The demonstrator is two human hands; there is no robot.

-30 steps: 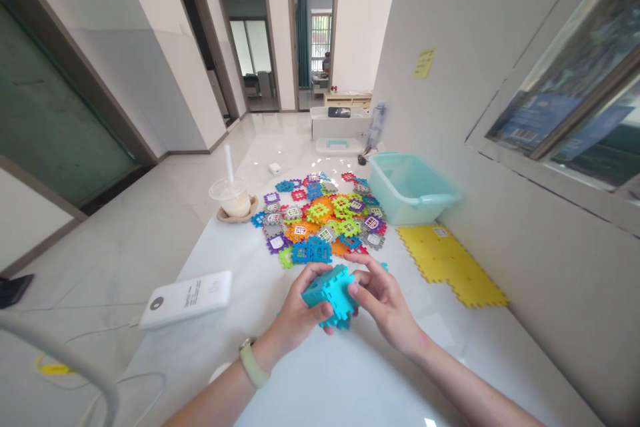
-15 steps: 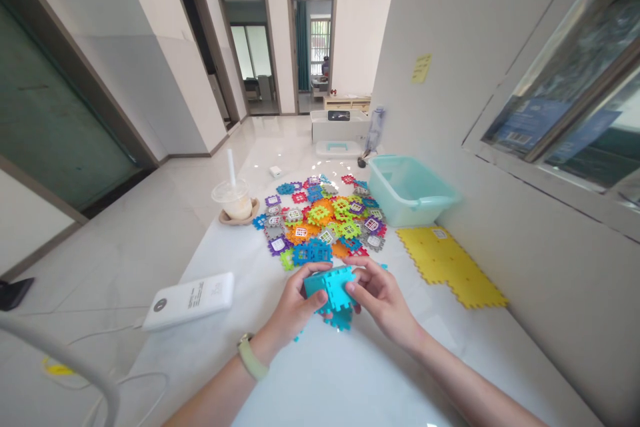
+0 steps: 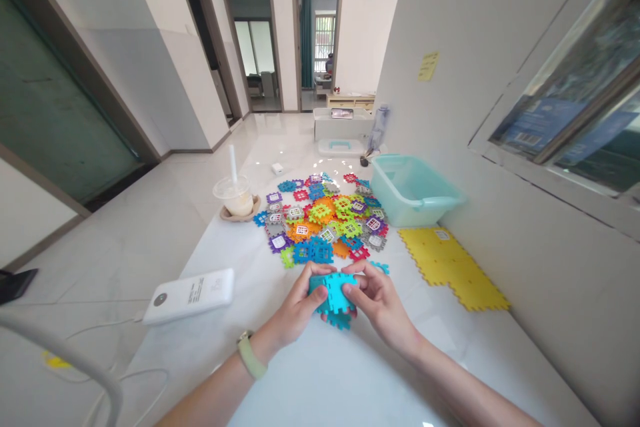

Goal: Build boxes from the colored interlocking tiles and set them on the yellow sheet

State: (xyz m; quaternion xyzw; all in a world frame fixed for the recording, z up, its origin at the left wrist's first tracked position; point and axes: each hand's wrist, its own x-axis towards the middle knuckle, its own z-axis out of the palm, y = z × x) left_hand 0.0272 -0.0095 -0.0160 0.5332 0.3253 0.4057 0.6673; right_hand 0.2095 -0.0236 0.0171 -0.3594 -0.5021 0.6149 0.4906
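Gripping a boxy assembly of turquoise interlocking plastic tiles [image 3: 334,295], both hands curl around it over the glossy white bench [image 3: 305,387]. The left hand [image 3: 295,310] cups its left side, while the right hand [image 3: 381,300] closes on its right side, fingers pressed against the toothed edges. A pale green wristband [image 3: 250,355] circles the left wrist. Just beyond the hands spreads a heap of flat, notched lattice tiles [image 3: 320,219] in orange, lime, purple, grey and blue. To its right sits a translucent teal plastic tub [image 3: 413,190], and below that lies a flat yellow sheet of joined tiles [image 3: 453,268]. Left of the hands rests a slim white power bank [image 3: 189,296]. Farther up the bench, a clear plastic cup with a straw [image 3: 235,195] stands on a brown saucer [image 3: 240,213].
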